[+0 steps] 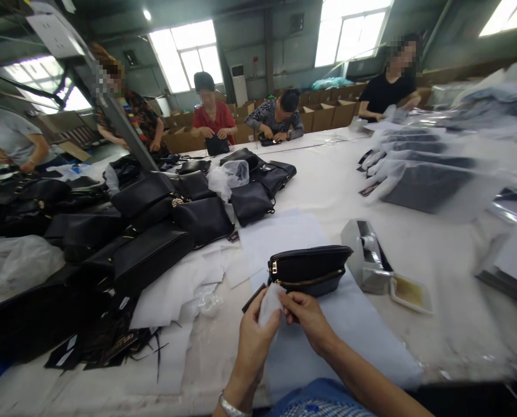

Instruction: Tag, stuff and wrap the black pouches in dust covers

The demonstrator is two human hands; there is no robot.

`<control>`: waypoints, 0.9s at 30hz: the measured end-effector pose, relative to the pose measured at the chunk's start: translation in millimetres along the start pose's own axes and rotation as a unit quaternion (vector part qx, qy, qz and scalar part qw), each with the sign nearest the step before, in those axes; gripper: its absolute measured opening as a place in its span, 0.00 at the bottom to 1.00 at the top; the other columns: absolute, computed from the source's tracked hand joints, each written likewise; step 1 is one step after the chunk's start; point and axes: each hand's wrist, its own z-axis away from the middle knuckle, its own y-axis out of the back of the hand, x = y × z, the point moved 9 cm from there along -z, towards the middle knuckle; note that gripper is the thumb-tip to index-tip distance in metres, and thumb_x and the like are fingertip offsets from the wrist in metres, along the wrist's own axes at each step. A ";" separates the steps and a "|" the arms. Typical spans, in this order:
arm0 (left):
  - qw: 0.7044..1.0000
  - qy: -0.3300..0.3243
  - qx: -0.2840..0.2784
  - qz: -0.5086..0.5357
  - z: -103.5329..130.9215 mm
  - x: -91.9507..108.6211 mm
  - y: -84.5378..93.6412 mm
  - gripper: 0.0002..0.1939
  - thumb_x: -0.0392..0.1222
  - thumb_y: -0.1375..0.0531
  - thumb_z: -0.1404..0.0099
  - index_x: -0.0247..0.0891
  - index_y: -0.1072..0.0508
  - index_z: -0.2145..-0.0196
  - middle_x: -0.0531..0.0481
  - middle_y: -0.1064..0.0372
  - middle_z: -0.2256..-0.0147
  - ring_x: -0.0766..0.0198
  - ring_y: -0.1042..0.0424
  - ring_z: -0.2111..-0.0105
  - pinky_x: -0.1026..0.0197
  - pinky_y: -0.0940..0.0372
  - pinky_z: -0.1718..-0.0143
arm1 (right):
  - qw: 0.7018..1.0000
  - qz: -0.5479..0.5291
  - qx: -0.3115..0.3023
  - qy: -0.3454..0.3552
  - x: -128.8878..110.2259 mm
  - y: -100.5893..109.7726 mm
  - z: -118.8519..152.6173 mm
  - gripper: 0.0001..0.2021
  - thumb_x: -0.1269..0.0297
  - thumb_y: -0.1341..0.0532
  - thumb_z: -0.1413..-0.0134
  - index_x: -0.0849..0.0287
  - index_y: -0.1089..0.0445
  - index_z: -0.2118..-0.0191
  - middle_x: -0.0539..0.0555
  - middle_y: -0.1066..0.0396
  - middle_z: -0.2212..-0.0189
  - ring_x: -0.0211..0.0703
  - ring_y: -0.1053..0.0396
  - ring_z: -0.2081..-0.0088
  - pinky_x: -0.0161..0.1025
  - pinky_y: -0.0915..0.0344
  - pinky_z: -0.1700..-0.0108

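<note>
Left hand (pixel 254 336): fingers and thumb clamped around a small white piece (pixel 269 306), thin and folded; material cannot be told. Right hand (pixel 308 318): fingertips pinched together at the right edge of the same piece. A silvery bracelet (pixel 231 406) circles the left wrist. Just beyond the fingers, a black pouch (pixel 310 263) with gold-coloured zips rests on white sheets (pixel 349 347); a dark card (pixel 253 299) lies at its left end, partly hidden by the left hand. Right of the pouch: a grey metallic box (pixel 365 258), and just beside it a shallow dish (pixel 426 307) with yellowish contents. Left: loose white papers (pixel 171 298), dark tags (pixel 119 344) near the front edge of the table (pixel 319 185), and a heap of black bags (pixel 201 220) behind. Far right: several dark items (pixel 428 182) under translucent wrapping, in an overlapping row. Five people along the far and left sides; the one in red (pixel 215 119) handles a black item (pixel 217 145).
</note>
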 end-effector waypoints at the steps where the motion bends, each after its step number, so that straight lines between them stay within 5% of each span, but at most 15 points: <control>1: 1.000 0.006 0.002 -0.001 0.8 -1.8 -0.4 0.29 0.44 0.33 0.43 0.36 0.29 0.45 0.41 0.30 0.45 0.49 0.32 0.44 0.49 0.41 0.40 | 0.999 0.032 -0.009 0.012 -6.6 5.5 2.7 0.23 0.43 0.37 0.49 0.59 0.30 0.80 0.48 0.33 0.84 0.35 0.39 0.82 0.34 0.41 0.76; 3: 1.000 0.019 0.008 -0.001 2.3 -5.4 -0.5 0.28 0.46 0.33 0.43 0.36 0.29 0.46 0.41 0.30 0.44 0.49 0.33 0.43 0.49 0.42 0.40 | 0.990 0.127 0.022 0.062 -28.8 34.6 9.4 0.21 0.45 0.39 0.45 0.58 0.26 0.76 0.50 0.30 0.82 0.38 0.36 0.81 0.36 0.38 0.74; 5: 0.999 0.035 0.011 0.004 3.0 -8.5 -0.4 0.28 0.47 0.33 0.42 0.37 0.29 0.46 0.41 0.31 0.44 0.49 0.33 0.43 0.49 0.43 0.39 | 0.952 0.234 0.135 0.145 -63.3 87.5 20.7 0.17 0.49 0.40 0.43 0.56 0.23 0.70 0.53 0.26 0.76 0.43 0.30 0.75 0.39 0.34 0.67; 7: 0.999 0.050 0.006 0.006 2.9 -11.2 -1.1 0.28 0.48 0.33 0.43 0.37 0.29 0.46 0.41 0.31 0.44 0.49 0.33 0.43 0.50 0.42 0.40 | 0.875 0.327 0.277 0.227 -98.8 147.5 37.8 0.14 0.52 0.40 0.43 0.55 0.23 0.62 0.57 0.23 0.64 0.50 0.27 0.61 0.45 0.34 0.53; 10: 0.998 0.061 0.002 0.003 1.7 -14.1 -1.0 0.28 0.50 0.32 0.44 0.39 0.28 0.48 0.42 0.30 0.45 0.49 0.32 0.44 0.49 0.40 0.41 | 0.780 0.436 0.384 0.234 -118.8 218.5 40.7 0.18 0.52 0.40 0.45 0.56 0.24 0.54 0.61 0.31 0.46 0.58 0.37 0.43 0.53 0.46 0.39; 13: 0.998 0.061 0.012 0.005 0.7 -17.6 1.2 0.28 0.51 0.32 0.45 0.40 0.27 0.48 0.42 0.29 0.45 0.48 0.32 0.44 0.48 0.39 0.42 | 0.803 0.437 0.382 0.134 -100.1 266.0 15.2 0.17 0.51 0.39 0.49 0.59 0.20 0.65 0.64 0.37 0.40 0.62 0.43 0.38 0.55 0.50 0.36; 17: 0.998 0.062 0.021 0.010 0.0 -23.6 3.7 0.28 0.51 0.32 0.45 0.40 0.27 0.48 0.43 0.29 0.45 0.47 0.32 0.44 0.47 0.38 0.43 | 0.839 0.397 0.362 0.082 -79.9 274.1 -0.5 0.17 0.50 0.39 0.49 0.58 0.19 0.69 0.63 0.33 0.43 0.59 0.33 0.45 0.50 0.39 0.43; 23: 0.997 0.071 0.014 0.007 -0.4 -26.1 3.3 0.30 0.52 0.32 0.46 0.39 0.27 0.48 0.41 0.30 0.45 0.45 0.33 0.44 0.48 0.39 0.42 | 0.822 0.323 0.428 0.193 -103.3 239.3 50.6 0.15 0.49 0.36 0.50 0.54 0.20 0.66 0.55 0.31 0.43 0.52 0.33 0.45 0.46 0.40 0.40; 27: 0.997 0.077 0.011 0.021 0.9 -24.6 0.0 0.29 0.52 0.32 0.45 0.40 0.28 0.47 0.42 0.32 0.43 0.46 0.35 0.42 0.47 0.41 0.41 | 0.907 0.083 0.399 0.108 -61.1 237.3 62.3 0.18 0.48 0.32 0.54 0.57 0.20 0.63 0.57 0.23 0.57 0.51 0.27 0.54 0.46 0.31 0.48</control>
